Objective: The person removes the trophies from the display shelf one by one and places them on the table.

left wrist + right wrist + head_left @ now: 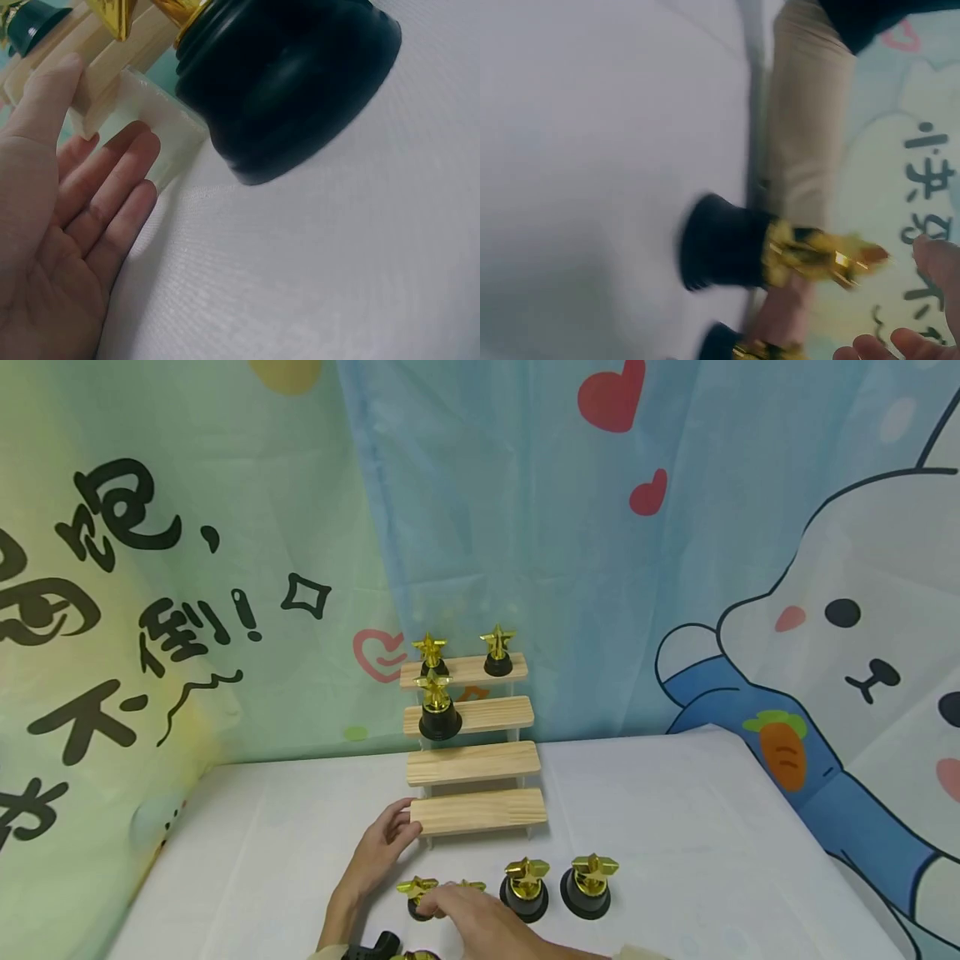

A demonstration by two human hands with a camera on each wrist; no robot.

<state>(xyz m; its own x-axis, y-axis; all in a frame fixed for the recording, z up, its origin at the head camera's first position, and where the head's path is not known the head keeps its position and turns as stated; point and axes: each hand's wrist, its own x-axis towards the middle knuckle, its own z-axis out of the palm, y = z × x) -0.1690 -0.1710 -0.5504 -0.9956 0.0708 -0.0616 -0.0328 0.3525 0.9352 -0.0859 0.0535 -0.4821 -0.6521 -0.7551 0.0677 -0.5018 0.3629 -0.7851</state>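
My left hand [375, 852] holds the left end of the lowest board of a wooden tiered display stand [480, 812]. In the left wrist view its thumb lies on the board's edge, and its fingers reach beneath toward the clear side panel [161, 116]. My right hand [487, 920] hovers over the small star trophies, its fingers apart. A gold-and-black trophy [417, 889] is close to its fingertips; another trophy [472, 884] is mostly hidden behind it. In the right wrist view, a blurred trophy [727, 244] stands apart from the thumb and fingers.
Two small trophies stand on the top board [465, 672], with a bigger trophy [440, 718] at the left of the board below. Two larger trophies [588, 893] are on the white table to the right. Part of another trophy [417, 955] shows at the bottom edge.
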